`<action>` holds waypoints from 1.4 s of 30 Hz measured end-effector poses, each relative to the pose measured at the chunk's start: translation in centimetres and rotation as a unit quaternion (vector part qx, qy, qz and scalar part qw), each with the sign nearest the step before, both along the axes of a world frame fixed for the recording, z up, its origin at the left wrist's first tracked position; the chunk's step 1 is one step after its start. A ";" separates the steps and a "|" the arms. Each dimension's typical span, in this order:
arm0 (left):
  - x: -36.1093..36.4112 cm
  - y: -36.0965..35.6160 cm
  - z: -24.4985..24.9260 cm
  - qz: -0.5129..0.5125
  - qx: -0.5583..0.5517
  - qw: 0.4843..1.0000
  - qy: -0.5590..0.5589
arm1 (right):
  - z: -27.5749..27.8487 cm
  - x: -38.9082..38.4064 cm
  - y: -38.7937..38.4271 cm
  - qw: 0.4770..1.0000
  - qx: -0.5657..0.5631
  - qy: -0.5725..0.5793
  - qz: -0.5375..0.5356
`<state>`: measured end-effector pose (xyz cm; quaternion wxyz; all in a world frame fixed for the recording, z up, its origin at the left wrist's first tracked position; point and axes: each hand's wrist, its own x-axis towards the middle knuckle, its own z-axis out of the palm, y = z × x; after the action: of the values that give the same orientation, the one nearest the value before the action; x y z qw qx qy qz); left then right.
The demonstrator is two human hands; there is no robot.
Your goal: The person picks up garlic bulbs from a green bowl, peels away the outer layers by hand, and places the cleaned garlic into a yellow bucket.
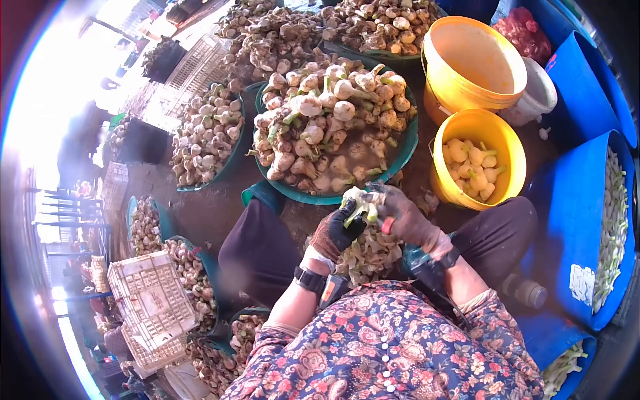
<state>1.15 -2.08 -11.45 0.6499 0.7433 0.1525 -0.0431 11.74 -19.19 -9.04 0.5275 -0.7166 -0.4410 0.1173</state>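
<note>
My left hand (338, 232), in a brown and black glove, is closed around a garlic bulb (359, 203) with pale, partly peeled leaves. My gloved right hand (405, 215) is closed against the bulb's right side. A red piece (387, 225), which looks like a tool's handle end, sticks out under that hand; the rest is hidden. Below both hands, a heap of peeled-off garlic skins (370, 257) lies between my knees. Just beyond them stands a green tub (412, 150) piled with unpeeled garlic (310, 105) in brownish water.
A yellow bucket (513, 150) holding peeled bulbs (475, 167) stands at right, with a taller yellow bucket (437, 63) behind it. Blue containers (560, 213) line the right side. More garlic tubs (207, 137) and a white plastic crate (150, 303) are at left.
</note>
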 end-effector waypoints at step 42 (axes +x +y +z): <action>6.0 0.2 2.4 -0.088 -0.121 0.975 0.163 | -4.1 0.3 1.1 0.921 -0.141 0.254 -0.258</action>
<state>7.16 -1.83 -9.10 0.6949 0.6527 0.1845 -0.2389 12.00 -18.12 -13.18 0.5270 -0.8188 -0.0710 0.2162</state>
